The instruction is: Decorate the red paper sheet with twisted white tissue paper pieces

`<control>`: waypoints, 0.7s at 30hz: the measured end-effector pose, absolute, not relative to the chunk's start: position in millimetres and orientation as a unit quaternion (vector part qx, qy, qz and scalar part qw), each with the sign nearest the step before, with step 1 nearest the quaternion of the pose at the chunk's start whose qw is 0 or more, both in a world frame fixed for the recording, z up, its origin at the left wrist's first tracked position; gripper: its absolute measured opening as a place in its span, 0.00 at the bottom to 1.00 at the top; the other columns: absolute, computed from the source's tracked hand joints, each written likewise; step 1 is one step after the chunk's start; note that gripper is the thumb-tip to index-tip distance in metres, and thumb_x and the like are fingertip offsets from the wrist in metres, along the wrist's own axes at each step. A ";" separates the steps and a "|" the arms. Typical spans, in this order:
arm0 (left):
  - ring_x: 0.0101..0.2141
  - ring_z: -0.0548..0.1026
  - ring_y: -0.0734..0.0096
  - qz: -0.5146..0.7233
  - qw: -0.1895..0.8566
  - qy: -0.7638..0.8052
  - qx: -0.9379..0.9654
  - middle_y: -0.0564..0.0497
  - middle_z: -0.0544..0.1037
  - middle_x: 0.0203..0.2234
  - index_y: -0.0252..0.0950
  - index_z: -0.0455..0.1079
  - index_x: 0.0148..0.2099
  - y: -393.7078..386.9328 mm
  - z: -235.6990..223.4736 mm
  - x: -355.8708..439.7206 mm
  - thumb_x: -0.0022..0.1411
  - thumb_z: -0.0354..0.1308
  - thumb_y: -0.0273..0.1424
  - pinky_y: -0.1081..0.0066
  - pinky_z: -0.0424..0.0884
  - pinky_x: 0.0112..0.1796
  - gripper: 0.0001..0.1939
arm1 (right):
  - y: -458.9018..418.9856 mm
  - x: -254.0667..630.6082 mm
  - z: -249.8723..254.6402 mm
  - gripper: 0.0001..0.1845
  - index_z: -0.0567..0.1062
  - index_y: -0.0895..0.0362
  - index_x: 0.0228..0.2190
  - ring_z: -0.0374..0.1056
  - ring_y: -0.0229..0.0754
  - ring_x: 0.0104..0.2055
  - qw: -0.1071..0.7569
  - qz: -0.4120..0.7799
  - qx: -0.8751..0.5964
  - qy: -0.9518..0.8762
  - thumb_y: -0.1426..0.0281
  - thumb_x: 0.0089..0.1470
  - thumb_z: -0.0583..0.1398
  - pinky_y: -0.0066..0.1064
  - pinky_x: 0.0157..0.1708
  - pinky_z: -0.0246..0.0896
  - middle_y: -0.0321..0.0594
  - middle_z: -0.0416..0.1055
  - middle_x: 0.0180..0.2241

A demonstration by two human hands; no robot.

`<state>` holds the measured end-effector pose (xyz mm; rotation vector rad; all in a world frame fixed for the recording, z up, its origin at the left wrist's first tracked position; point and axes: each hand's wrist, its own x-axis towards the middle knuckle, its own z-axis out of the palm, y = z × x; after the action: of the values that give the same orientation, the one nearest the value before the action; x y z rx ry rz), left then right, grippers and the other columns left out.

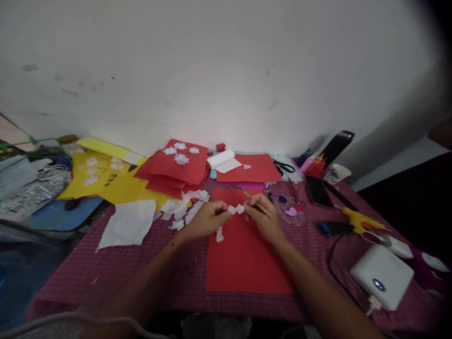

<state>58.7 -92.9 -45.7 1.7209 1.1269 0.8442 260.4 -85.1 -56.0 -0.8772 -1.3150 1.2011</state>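
Note:
My left hand (210,219) is closed, its thumb and forefinger pinching a small piece of white paper (232,210). Close beside it, a second white paper piece (240,208) sits at the closed fingertips of my right hand (264,216). A thin paintbrush (246,193) is also tucked between the right hand's fingers, its tip pointing away to the upper left. Both hands are over the upper part of a red paper sheet (243,263). Crumpled white paper bits (219,234) lie on that sheet's left edge, just below the left hand.
Torn white paper scraps (180,209) and a white tissue (129,222) lie left. Behind are red sheets with white flowers (181,159) and a paper roll (221,160). Right stand a paint palette (291,212), phone (318,191), glue gun (363,221) and white power bank (382,275).

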 end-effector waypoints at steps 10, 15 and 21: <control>0.27 0.72 0.74 0.418 0.443 0.471 0.638 0.52 0.75 0.25 0.34 0.68 0.29 -84.5 -35.7 48.9 0.58 0.54 0.32 0.74 0.67 0.32 0.08 | -89.7 264.2 -57.5 0.07 0.65 0.53 0.31 0.64 0.37 0.29 0.479 0.462 -0.372 -0.647 0.69 0.54 0.61 0.29 0.31 0.60 0.34 0.69 0.31; 0.26 0.71 0.74 0.455 0.431 0.491 0.606 0.52 0.75 0.24 0.35 0.67 0.30 -82.3 -34.9 45.6 0.59 0.54 0.35 0.74 0.67 0.31 0.09 | -101.7 257.5 -51.7 0.05 0.66 0.53 0.31 0.65 0.38 0.33 0.357 0.454 -0.312 -0.755 0.71 0.56 0.60 0.30 0.36 0.61 0.35 0.68 0.31; 0.25 0.71 0.75 0.462 0.439 0.498 0.588 0.53 0.75 0.23 0.35 0.67 0.30 -81.0 -34.4 43.2 0.59 0.54 0.35 0.75 0.66 0.28 0.09 | -103.7 260.6 -47.7 0.08 0.66 0.54 0.33 0.67 0.38 0.35 0.272 0.570 -0.253 -0.733 0.70 0.54 0.62 0.29 0.35 0.62 0.36 0.70 0.34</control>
<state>43.2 -81.0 -34.4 1.4616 1.2373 1.1489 260.6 -103.7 -47.7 -0.6819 -1.9719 1.5352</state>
